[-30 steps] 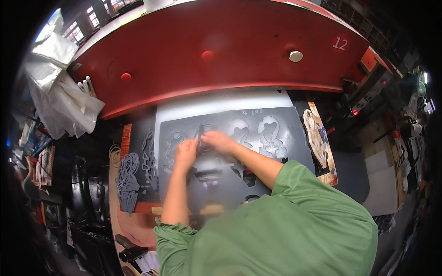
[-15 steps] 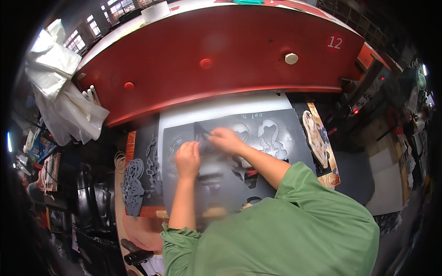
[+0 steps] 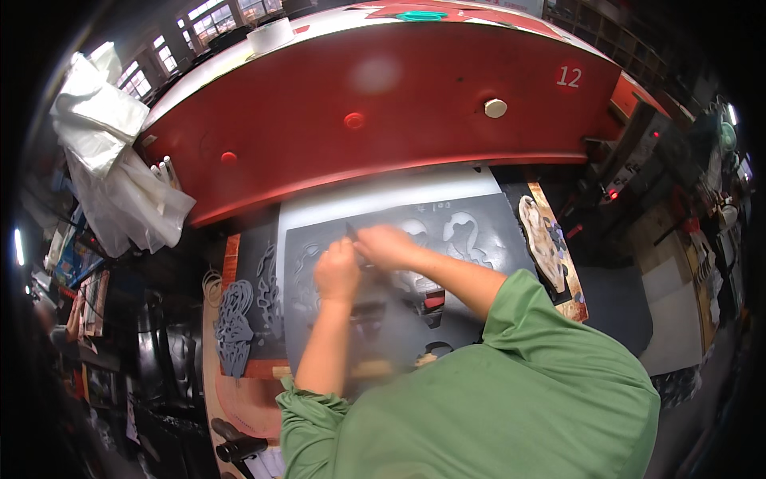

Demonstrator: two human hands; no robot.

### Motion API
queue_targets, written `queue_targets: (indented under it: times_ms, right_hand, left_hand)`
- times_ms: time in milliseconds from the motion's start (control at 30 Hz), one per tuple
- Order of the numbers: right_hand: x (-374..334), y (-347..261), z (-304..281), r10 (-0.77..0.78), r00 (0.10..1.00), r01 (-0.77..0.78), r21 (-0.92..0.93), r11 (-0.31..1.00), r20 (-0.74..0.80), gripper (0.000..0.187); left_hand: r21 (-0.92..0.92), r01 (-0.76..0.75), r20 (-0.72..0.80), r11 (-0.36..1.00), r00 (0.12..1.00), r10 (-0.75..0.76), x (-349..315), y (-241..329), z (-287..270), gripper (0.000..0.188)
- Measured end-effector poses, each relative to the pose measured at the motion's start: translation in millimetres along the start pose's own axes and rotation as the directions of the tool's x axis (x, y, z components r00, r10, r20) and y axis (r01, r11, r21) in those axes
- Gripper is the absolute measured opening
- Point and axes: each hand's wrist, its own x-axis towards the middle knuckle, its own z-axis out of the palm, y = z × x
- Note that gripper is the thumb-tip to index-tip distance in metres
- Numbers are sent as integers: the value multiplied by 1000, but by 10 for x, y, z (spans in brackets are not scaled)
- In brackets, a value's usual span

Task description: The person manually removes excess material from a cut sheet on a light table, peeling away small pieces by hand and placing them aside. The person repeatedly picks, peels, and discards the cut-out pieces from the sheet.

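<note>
A dark grey sheet [image 3: 511, 251] with cut shapes and several holes lies in front of me. Close together over its far left part, both hands are closed. My left hand [image 3: 337, 270] has its fingers curled near the fingertips of my right hand [image 3: 388, 246]. From between them juts the tip of a thin dark piece [image 3: 351, 231], apparently of the same sheet material; the fingers hide most of it. A cut-out shape [image 3: 460, 233] shows in the sheet right of my right hand.
Beyond the sheet stands a red machine beam [image 3: 415, 88], above a white board [image 3: 375, 188]. Grey cut pieces [image 3: 234, 323] are heaped at the left. A pale metal-edged form [image 3: 542, 243] lies at the right. Clear plastic bags [image 3: 120, 176] hang at the far left.
My two hands have come together, the left moving right and the right slightly left. Less of the dark piece shows between them now.
</note>
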Motion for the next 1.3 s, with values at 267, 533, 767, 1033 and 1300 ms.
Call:
queue_targets:
  times_ms: [267, 533, 767, 1033, 1300]
  right_hand:
    - [-81, 200, -69, -235, 950, 206, 153, 966, 205, 34]
    - [-165, 297, 49, -219, 931, -2, 601, 799, 293, 31]
    - [-176, 340, 122, -143, 917, -203, 747, 633, 371, 30]
    - [-32, 199, -61, 129, 901, -360, 547, 755, 414, 31]
    - [48, 379, -150, 69, 858, -367, 513, 776, 509, 36]
  left_hand:
    - [-186, -258, 29, 948, 963, 268, -73, -367, -97, 12]
    - [-340, -216, 55, 916, 967, 248, -133, -528, -9, 10]
    - [-375, -124, 94, 919, 981, 171, -139, -533, 136, 7]
    - [-226, -174, 41, 959, 981, 188, -131, -127, 50, 9]
    - [-454, 34, 55, 891, 998, -10, -411, 55, -8, 25]
